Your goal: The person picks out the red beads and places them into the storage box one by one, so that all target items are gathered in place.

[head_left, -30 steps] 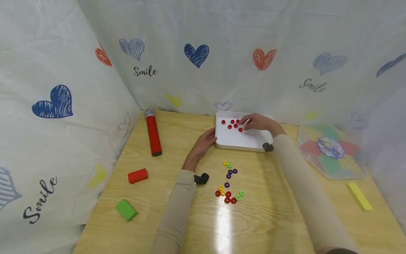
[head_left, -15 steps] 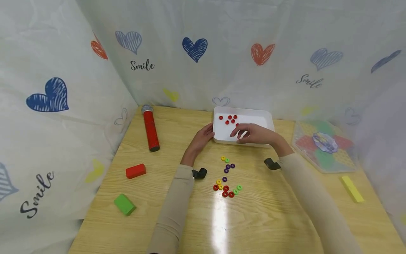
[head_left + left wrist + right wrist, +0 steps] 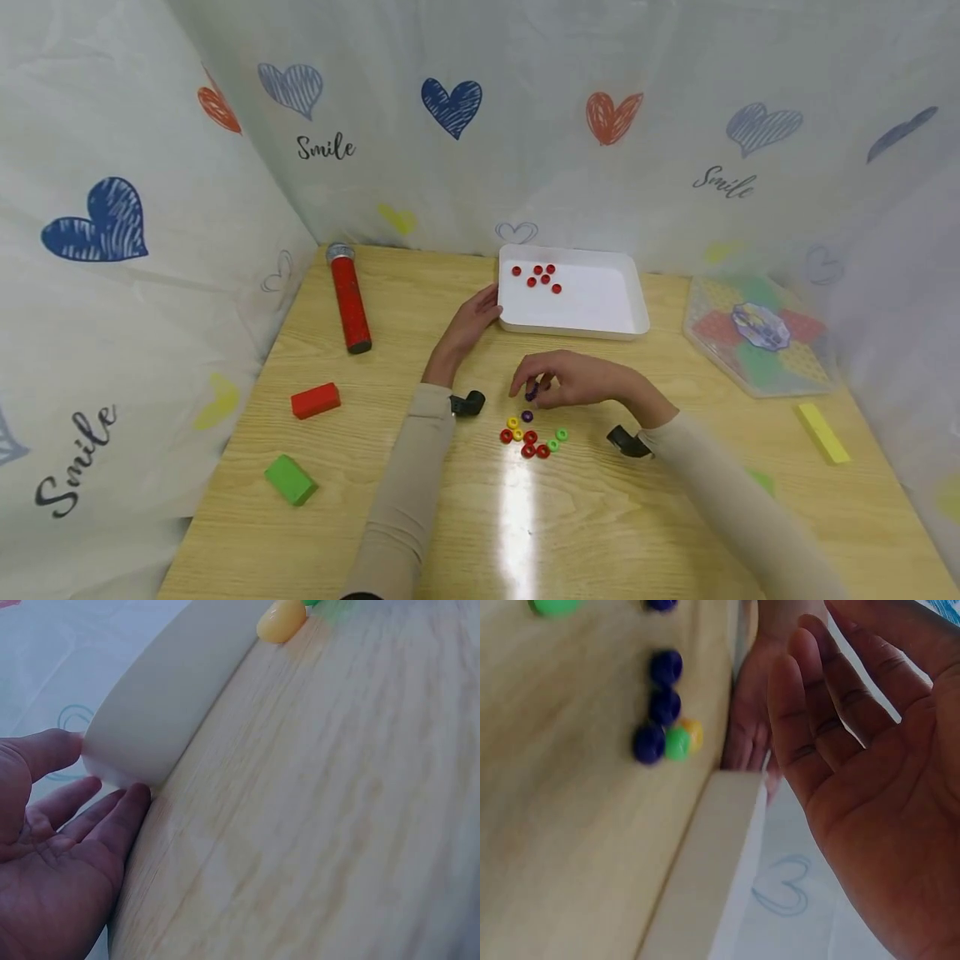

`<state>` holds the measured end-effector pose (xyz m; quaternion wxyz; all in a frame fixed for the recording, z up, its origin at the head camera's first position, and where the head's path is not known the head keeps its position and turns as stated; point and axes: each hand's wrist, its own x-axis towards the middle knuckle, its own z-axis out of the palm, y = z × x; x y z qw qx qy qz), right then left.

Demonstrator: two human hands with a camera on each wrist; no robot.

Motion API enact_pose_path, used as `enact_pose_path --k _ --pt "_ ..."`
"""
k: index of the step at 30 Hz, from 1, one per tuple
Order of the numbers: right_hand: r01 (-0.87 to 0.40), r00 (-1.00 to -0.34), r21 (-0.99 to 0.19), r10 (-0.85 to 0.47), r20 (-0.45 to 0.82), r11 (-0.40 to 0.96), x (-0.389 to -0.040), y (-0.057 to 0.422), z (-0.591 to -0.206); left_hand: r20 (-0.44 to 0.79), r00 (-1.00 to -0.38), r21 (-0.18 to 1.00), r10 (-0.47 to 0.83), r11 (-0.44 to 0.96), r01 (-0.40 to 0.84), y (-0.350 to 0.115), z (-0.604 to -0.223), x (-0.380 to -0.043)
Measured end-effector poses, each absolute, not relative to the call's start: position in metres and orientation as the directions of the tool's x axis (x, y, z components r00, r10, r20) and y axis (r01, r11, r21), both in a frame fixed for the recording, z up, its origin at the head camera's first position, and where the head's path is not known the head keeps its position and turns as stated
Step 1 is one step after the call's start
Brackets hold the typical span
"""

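Observation:
My left hand point(image 3: 468, 327) touches the left front corner of a white tray point(image 3: 573, 330). In the left wrist view, its fingers point(image 3: 124, 817) are nearly straight against the tray wall point(image 3: 169, 697). Several red beads point(image 3: 545, 279) lie in the tray's left part. My right hand point(image 3: 573, 377) hovers in front of the tray over purple ring beads point(image 3: 532, 392), fingers loosely bent. The right wrist view shows nothing in that hand point(image 3: 885, 772); purple beads point(image 3: 664, 706) lie on the table beside a green bead point(image 3: 676, 743) and a yellow bead point(image 3: 694, 733).
Nearer me lie red beads point(image 3: 528, 451), yellow beads point(image 3: 513, 423), green beads point(image 3: 562, 435) and a lone purple bead point(image 3: 527, 416). Leftward are a red microphone-like tube point(image 3: 349, 304), a red block point(image 3: 315, 401) and a green block point(image 3: 291, 480). Rightward are a patterned case point(image 3: 761, 333) and a yellow block point(image 3: 822, 433).
My right hand has left the red beads in the tray and come toward me, over the purple beads on the table. My left hand stays at the tray's corner. The head view has shifted slightly.

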<state>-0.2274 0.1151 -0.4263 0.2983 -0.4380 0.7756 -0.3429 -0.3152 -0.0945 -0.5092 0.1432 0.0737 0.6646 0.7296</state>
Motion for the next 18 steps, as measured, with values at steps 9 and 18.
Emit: enact_pose_path --k 9,18 --pt "-0.499 -0.398 -0.788 -0.903 -0.161 0.36 -0.204 0.098 -0.456 -0.107 -0.95 0.989 0.294 -0.065 -0.132 -0.094 -0.508 -0.314" --pt "-0.55 -0.397 -0.756 -0.908 -0.137 0.355 -0.195 0.089 -0.47 -0.105 -0.949 0.99 0.297 -0.063 -0.13 -0.094 -0.508 -0.315"
